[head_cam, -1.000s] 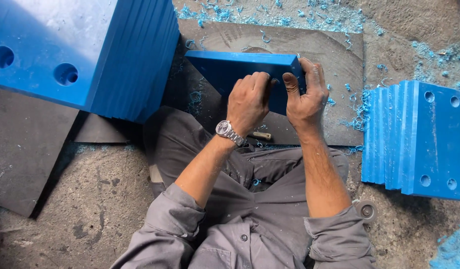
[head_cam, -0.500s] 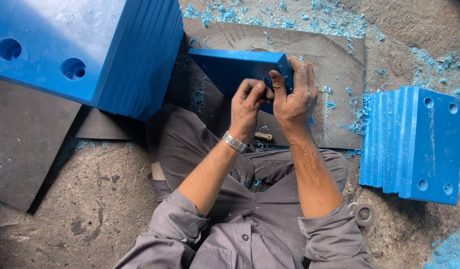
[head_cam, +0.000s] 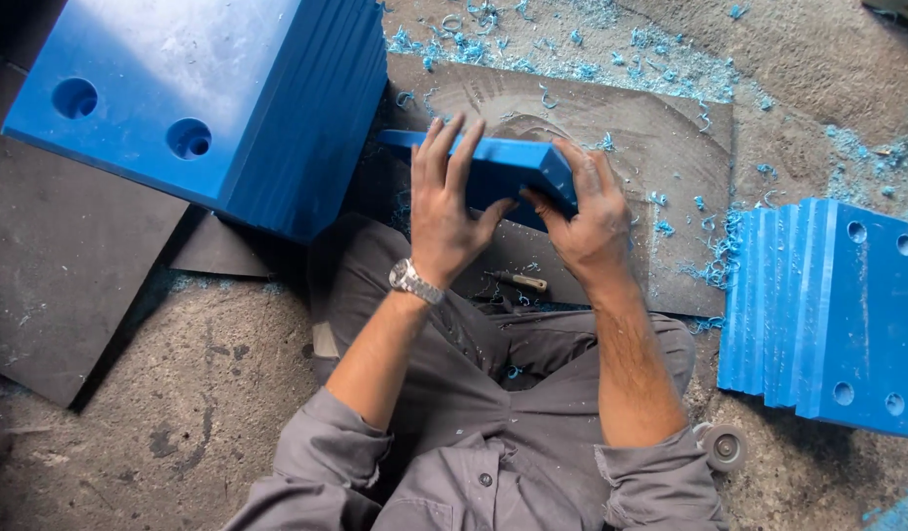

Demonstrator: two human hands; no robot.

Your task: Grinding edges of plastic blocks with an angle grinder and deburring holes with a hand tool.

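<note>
Blue plastic plate [head_cam: 508,169] on edge, in firm grip of left hand [head_cam: 446,211] and right hand [head_cam: 589,214].

Rough concrete floor [head_cam: 178,433]. On it: dark grey mat [head_cam: 660,147], dark sheet [head_cam: 60,275], two stacks of blue slabs [head_cam: 228,88] [head_cam: 837,315], scattered blue shavings [head_cam: 572,39], small wheel [head_cam: 724,447].
</note>
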